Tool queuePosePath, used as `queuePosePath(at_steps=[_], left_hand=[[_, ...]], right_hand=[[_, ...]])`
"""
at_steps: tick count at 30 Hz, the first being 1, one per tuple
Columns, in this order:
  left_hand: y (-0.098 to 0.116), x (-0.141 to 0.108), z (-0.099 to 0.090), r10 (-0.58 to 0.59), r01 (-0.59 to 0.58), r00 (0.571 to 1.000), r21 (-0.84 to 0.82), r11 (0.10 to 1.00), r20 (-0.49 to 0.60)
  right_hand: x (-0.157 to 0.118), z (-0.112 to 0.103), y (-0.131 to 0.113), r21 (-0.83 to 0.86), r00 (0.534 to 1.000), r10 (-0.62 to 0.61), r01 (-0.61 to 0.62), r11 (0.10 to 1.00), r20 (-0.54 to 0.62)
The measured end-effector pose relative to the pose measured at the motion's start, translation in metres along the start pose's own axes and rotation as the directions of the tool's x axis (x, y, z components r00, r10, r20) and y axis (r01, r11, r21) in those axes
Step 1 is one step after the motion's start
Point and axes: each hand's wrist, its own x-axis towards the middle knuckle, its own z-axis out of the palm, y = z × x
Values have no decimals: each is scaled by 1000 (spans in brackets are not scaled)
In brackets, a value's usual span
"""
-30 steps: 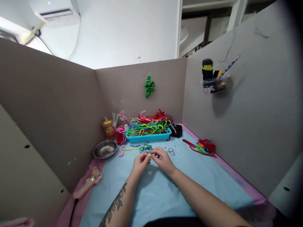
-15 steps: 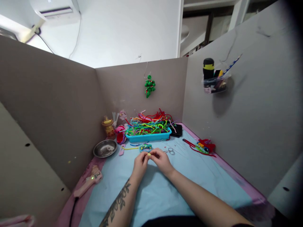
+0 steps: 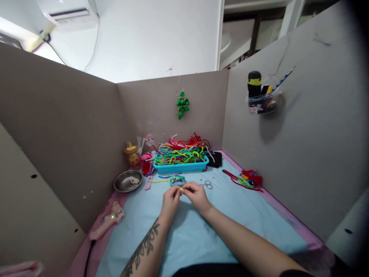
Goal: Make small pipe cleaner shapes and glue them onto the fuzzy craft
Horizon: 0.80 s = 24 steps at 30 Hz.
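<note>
My left hand (image 3: 171,197) and my right hand (image 3: 197,195) meet above the middle of the blue cloth. Their fingertips pinch a small yellow piece (image 3: 181,188), probably fuzzy stem; most of it is hidden by the fingers. Just beyond them lies a teal and blue fuzzy-stem figure (image 3: 177,180) with yellow spots. A yellow pipe cleaner (image 3: 159,181) stretches to its left. Scissors (image 3: 208,185) rest beyond my right hand.
A blue tray (image 3: 181,168) heaped with pipe cleaners stands at the back. To the left are a metal bowl (image 3: 128,181) with small white bits and a pink glue gun (image 3: 108,225). Colourful fuzzy pieces (image 3: 249,179) lie at right; partitions (image 3: 296,127) enclose the table.
My fingers have shifted very slightly around the yellow piece, and less of it shows now. Everything else stays in place.
</note>
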Motion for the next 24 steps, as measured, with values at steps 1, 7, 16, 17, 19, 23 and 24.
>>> queuePosePath(at_steps=[1,7,16,17,19,23,24], left_hand=[[0,0,0,4,-4,1000,-1,1000,-1],[10,1,2,-33,33,999,-45,998,0],[-4,9,-3,-248,232,969,-285,930,-19],[-7,11,-3,-267,249,964,-328,911,-10],[-12,13,-2,-294,269,956,-385,883,-7],[-14,14,-3,-299,272,954,-365,890,-20],[-14,14,-4,-294,267,955,-342,901,-29]], right_hand=[[0,0,0,-5,1000,-3,3,1000,-1],[2,-2,-4,-66,999,-9,11,998,33],[26,-51,28,-563,998,65,-64,824,-19],[29,-60,32,-691,990,140,-102,715,-1],[33,-74,40,-862,949,314,-168,479,-10],[36,-85,49,-927,884,465,-210,312,-44],[36,-85,50,-926,881,471,-216,309,-48]])
